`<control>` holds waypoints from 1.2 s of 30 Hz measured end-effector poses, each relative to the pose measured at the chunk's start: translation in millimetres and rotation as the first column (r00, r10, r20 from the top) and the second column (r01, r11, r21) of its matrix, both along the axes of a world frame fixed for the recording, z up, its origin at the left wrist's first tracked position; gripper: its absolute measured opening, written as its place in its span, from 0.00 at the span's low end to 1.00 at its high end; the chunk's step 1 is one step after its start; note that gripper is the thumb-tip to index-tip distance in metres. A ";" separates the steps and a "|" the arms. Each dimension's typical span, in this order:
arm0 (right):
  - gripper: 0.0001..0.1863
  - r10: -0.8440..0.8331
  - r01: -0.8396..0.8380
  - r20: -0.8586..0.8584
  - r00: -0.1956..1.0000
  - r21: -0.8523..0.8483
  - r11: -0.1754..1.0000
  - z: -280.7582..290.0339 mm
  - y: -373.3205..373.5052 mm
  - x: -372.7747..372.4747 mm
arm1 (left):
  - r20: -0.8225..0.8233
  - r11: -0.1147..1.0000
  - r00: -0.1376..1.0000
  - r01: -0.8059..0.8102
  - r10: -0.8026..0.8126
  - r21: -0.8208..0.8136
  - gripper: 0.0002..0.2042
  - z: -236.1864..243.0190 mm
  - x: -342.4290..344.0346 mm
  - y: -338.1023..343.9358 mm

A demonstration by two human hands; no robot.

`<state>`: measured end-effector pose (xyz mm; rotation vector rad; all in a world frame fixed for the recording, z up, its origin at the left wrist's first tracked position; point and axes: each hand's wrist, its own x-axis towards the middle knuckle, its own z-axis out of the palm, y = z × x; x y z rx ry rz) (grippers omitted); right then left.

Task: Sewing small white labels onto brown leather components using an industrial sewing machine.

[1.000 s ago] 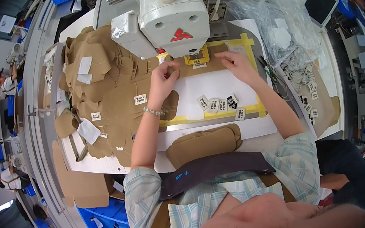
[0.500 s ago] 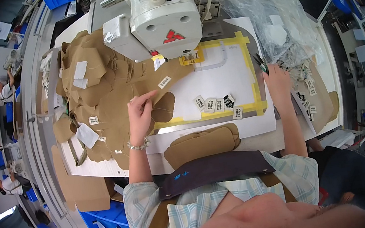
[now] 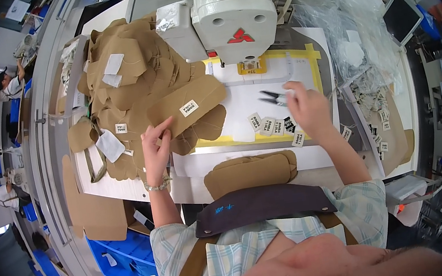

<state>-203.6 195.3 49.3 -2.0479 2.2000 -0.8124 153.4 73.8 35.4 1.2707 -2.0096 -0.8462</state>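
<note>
My left hand (image 3: 157, 149) pinches the near corner of a brown piece (image 3: 206, 92) that bears a white label (image 3: 189, 108), lying over a pile of similar cut pieces (image 3: 123, 84). My right hand (image 3: 304, 106) grips small dark-bladed snips (image 3: 272, 97), held over a white sheet (image 3: 243, 98) edged with yellow tape. A white sewing machine head (image 3: 233, 20) stands beyond, above a yellow plate (image 3: 252, 68). Several small labels (image 3: 273, 128) lie on the sheet near my right hand, and folded brown pieces (image 3: 248, 173) lie at the front.
Crumpled clear plastic (image 3: 337, 37) and more labels (image 3: 379, 121) lie to the right, near a dark screen (image 3: 402, 19). Blue bins (image 3: 126, 264) sit below the table's left front, beside cardboard (image 3: 95, 206). Two co-workers (image 3: 10, 88), (image 3: 3, 197) are at benches far left.
The brown piece has moved left from under the machine with my left hand. My right hand has picked up the snips from the right and brought them left over the sheet.
</note>
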 end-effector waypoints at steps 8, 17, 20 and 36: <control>0.24 0.259 -0.287 -0.300 0.918 -0.055 0.956 -17.4 -71.3 23.7 | 0.073 1.000 0.997 0.023 -0.023 0.007 0.14 2.6 3.2 1.5; 0.18 0.279 -0.324 -0.386 0.879 -0.053 0.945 -49.2 -96.3 30.2 | 0.057 1.000 0.998 0.029 -0.030 0.010 0.15 9.2 0.1 -1.0; 0.18 0.261 -0.325 -0.414 0.872 -0.094 0.941 -51.3 -95.3 29.2 | 0.068 0.998 0.998 0.012 -0.008 -0.060 0.15 7.2 1.7 -5.4; 0.18 0.309 -0.384 -0.374 0.874 -0.145 0.912 -43.1 -90.6 23.9 | 0.227 0.983 0.971 -0.036 0.077 -0.180 0.20 1.1 17.4 -12.6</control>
